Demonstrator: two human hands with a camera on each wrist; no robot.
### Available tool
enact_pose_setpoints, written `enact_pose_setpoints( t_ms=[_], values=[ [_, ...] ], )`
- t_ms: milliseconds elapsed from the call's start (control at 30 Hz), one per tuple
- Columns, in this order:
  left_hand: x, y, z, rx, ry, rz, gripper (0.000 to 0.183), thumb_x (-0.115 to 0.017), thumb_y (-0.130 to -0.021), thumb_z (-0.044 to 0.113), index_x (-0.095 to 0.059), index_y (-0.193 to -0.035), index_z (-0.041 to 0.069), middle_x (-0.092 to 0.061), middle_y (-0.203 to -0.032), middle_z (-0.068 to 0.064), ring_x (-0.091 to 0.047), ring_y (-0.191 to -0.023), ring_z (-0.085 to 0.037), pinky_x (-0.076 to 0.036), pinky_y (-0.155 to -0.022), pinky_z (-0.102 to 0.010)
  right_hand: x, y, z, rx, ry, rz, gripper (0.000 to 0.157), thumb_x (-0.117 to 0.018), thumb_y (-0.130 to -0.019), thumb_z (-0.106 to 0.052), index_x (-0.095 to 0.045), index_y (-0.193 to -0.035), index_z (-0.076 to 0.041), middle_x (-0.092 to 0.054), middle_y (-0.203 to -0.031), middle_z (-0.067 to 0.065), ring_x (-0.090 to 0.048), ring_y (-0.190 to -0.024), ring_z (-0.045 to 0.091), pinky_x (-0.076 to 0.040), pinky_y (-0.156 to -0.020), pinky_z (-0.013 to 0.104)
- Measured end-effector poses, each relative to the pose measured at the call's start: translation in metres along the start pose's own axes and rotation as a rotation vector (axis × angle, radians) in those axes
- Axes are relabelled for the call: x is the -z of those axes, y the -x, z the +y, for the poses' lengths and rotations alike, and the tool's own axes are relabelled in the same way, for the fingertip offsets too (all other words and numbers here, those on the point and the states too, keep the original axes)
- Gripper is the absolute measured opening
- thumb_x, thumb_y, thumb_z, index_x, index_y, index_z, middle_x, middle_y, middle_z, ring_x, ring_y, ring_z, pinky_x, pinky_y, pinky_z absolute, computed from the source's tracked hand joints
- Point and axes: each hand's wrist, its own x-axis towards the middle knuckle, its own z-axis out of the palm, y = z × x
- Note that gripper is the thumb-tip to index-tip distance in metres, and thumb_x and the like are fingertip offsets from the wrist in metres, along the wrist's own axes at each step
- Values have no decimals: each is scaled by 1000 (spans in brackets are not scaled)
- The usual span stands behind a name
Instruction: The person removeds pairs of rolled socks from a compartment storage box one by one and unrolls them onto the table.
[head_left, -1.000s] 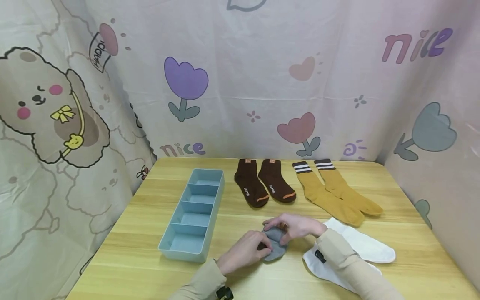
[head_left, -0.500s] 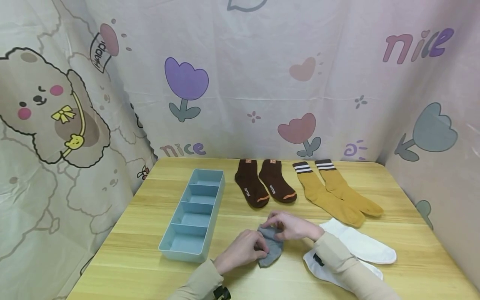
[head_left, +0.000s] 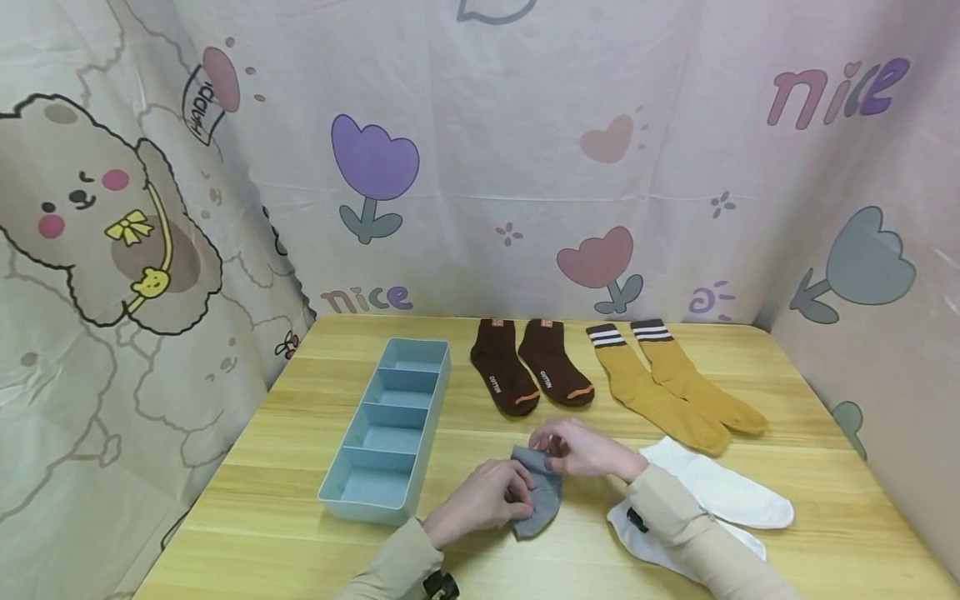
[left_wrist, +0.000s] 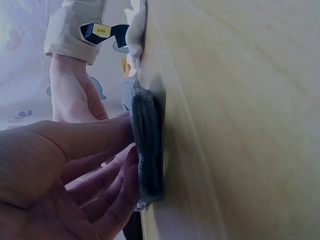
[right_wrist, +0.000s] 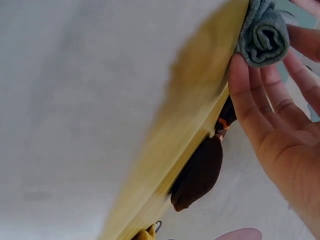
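A grey sock [head_left: 542, 500] lies on the table between my hands. Its far part is rolled up; the right wrist view shows the spiral end of the roll [right_wrist: 265, 42]. My right hand [head_left: 581, 450] holds this roll with thumb and fingers on either side of it. On the near left part of the sock, my left hand [head_left: 487, 498] has thumb and fingertips bent in against the fabric. Seen edge-on in the left wrist view, the folded sock [left_wrist: 146, 145] is low against the table, its underside hidden.
A blue-grey box [head_left: 420, 467] with several compartments stands to the left. Brown socks [head_left: 502, 375] and mustard socks [head_left: 660, 392] lie at the back. White socks [head_left: 738, 492] lie right, partly under my right forearm. A printed curtain [head_left: 480, 167] hangs behind the table [head_left: 247, 500].
The grey sock has shifted slightly left and turned a little, with both hands moving along with it. The other socks and the box stay put.
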Motion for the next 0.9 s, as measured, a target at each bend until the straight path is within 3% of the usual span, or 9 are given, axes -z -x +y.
enact_pose_setpoints(
  t_ms=[200, 500, 633, 900],
  values=[
    [3, 1, -1, -6, 36, 2, 9, -83, -80, 12, -78, -72, 13, -76, -99, 5, -64, -92, 2, -50, -85, -16, -1, -1, 3, 51, 8, 47, 19, -71, -78, 2, -69, -94, -9, -65, -90, 3, -59, -78, 10, -51, -68, 19],
    [4, 2, -7, -35, 93, 8, 10, -85, -76, 5, -77, -71, 9, -78, -97, -2, -65, -82, 3, -51, -72, -11, -1, -2, -2, 20, 33, 38, 6, -77, -81, -10, -74, -86, -12, -66, -87, -3, -56, -77, 3, -49, -68, 17],
    [5, 3, -8, -34, 123, 9, 10, -86, -74, 4, -77, -71, 8, -79, -96, -3, -66, -78, 3, -52, -69, -11, -2, -4, -4, -20, 69, 33, 15, -84, -77, -17, -72, -84, -13, -66, -86, -5, -55, -75, 2, -47, -67, 15],
    [6, 4, -9, -24, 149, 0, 11, -87, -73, 3, -77, -70, 6, -79, -95, -2, -66, -74, 3, -51, -65, -11, -1, -8, -4, -45, 77, 90, 14, -81, -75, -6, -69, -81, -11, -69, -82, -3, -58, -74, 1, -51, -68, 17]
  ],
)
